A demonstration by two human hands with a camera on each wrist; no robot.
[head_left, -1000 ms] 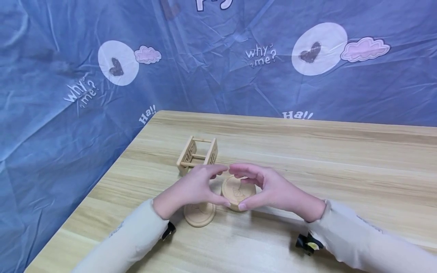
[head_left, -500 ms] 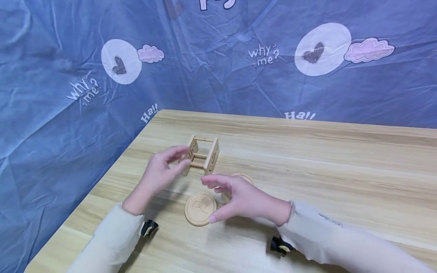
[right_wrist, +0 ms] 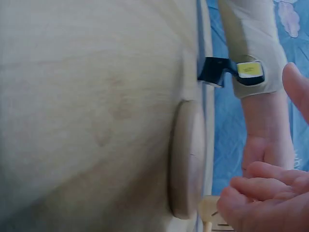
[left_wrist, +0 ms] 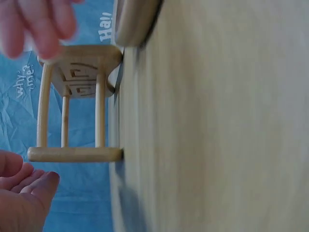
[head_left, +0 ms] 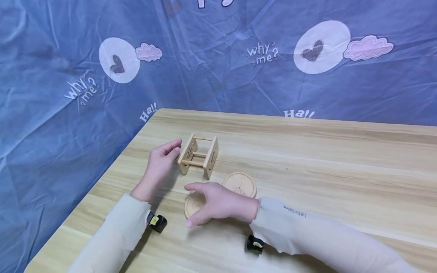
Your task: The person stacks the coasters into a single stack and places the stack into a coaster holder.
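Observation:
A small light-wood rack (head_left: 211, 157) with two cut-out side panels joined by rods stands upright on the table. My left hand (head_left: 160, 163) hovers just left of it, fingers extended; in the left wrist view a gap shows between that hand (left_wrist: 29, 205) and the rack (left_wrist: 75, 154). My right hand (head_left: 218, 201) hangs over a round wooden coaster (head_left: 192, 206) and partly hides it. Its thumb and fingers are spread apart, holding nothing. The coaster (right_wrist: 187, 164) shows edge-on, flat on the table, in the right wrist view. Another engraved round coaster (head_left: 240, 182) lies behind the right wrist.
The wood-grained table (head_left: 324, 163) extends to the right, its left edge running diagonally. Behind it hangs a blue printed cloth (head_left: 218, 68). Black wrist cameras sit under both sleeves, the left one (head_left: 157, 223) and the right one (head_left: 255, 244).
The hands have parted from around the right-hand coaster. My left hand moved left and back to beside the rack; my right hand moved left over the other coaster. Rack and coasters stay put.

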